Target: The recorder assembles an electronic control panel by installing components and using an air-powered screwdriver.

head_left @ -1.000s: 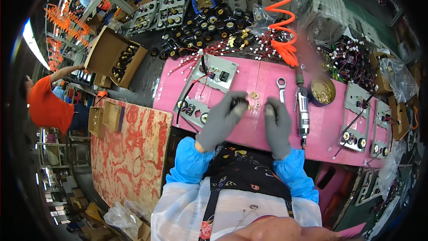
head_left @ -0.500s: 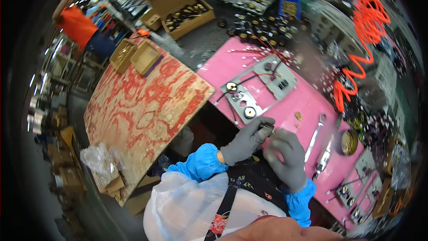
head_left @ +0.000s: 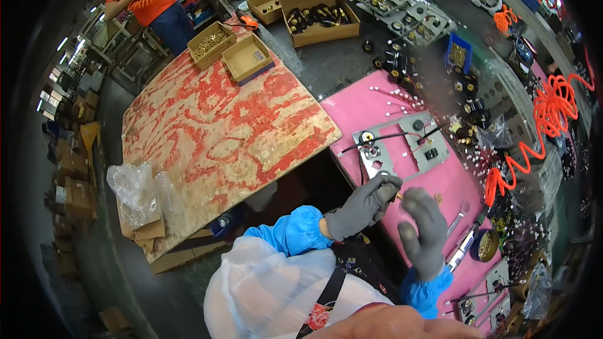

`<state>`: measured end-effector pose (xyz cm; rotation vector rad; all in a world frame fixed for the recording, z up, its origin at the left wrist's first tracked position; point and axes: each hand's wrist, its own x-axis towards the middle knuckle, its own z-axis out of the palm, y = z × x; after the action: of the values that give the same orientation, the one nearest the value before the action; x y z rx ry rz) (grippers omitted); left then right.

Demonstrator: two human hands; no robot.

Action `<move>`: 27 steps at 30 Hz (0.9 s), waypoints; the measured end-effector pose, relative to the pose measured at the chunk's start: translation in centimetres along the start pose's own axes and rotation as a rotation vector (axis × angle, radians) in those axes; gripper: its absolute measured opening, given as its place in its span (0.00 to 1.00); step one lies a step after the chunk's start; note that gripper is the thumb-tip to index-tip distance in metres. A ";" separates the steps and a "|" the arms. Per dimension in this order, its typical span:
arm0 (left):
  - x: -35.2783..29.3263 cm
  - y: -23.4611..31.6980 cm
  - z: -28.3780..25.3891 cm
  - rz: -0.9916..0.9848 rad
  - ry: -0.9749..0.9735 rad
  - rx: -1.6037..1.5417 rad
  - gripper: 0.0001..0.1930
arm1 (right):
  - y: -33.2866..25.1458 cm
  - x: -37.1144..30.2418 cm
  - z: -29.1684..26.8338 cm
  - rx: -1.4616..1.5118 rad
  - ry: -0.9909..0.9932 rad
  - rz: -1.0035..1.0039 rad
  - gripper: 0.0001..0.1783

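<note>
My left hand (head_left: 364,207), in a grey glove, is closed round a small dark part with a brass-coloured end (head_left: 399,196). Its fingers hide most of this part. Just to the right, my right hand (head_left: 424,232), also gloved in grey, is raised with its fingers apart and nothing in them. Beyond the left fingertips a grey metal panel (head_left: 377,155) with round gauges, a black switch and dark cables lies on the pink tabletop (head_left: 402,220). The left hand covers the panel's near edge.
Right of my right hand lie a wrench (head_left: 457,221), a silver driver tool (head_left: 461,252) and a round tin (head_left: 478,237) of small brass pieces. An orange coiled hose (head_left: 553,110) hangs at right. A red-patched wooden table (head_left: 232,144) stands left; a person in orange (head_left: 147,0) stands beyond.
The view has swung, shifting the tables within it. My right hand has drawn away from the small part, its fingers spreading; my left hand still holds the part.
</note>
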<state>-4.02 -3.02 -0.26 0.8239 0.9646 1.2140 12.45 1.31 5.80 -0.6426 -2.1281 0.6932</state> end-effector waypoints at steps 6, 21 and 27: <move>0.2 -0.2 0.0 0.015 0.040 -0.119 0.28 | -0.3 0.8 0.9 -0.186 0.024 -0.040 0.09; -1.2 -0.9 -1.1 -0.121 -0.232 -0.202 0.29 | 0.7 -0.5 3.3 -0.042 -0.074 0.208 0.23; -2.4 -3.4 -2.5 -0.303 -0.136 -0.363 0.22 | 1.2 -2.2 4.4 0.050 -0.159 0.292 0.23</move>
<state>-5.18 -5.94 -3.97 0.4466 0.7003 1.0150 10.42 -0.36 1.55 -0.9084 -2.1749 0.9813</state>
